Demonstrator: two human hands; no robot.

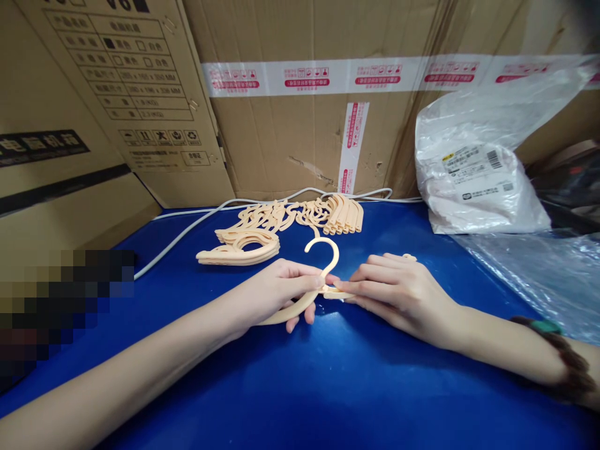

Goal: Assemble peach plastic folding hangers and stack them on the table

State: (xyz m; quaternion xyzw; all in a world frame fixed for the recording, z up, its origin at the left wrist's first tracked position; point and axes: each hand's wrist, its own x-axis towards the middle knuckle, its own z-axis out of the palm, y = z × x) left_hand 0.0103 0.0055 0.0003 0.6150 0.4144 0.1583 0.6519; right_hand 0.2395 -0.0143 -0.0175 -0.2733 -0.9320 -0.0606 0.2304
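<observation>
A peach plastic hanger (323, 250) lies in the middle of the blue table (337, 387), its hook pointing away from me. My left hand (276, 290) is closed around the hanger's left arm. My right hand (398, 290) pinches the hanger's right arm just below the hook, fingers pressed together. Most of that right arm is hidden under the hand. Behind the hands lie a stack of matching hangers (241, 247) and a heap of several more hanger parts (323, 215).
Large cardboard boxes (304, 125) wall the back and left. A white cable (187, 231) runs along the table's far edge. A clear plastic bag with a label (473, 181) sits at the right, with plastic film (539, 275) beside it. A blurred patch covers the left.
</observation>
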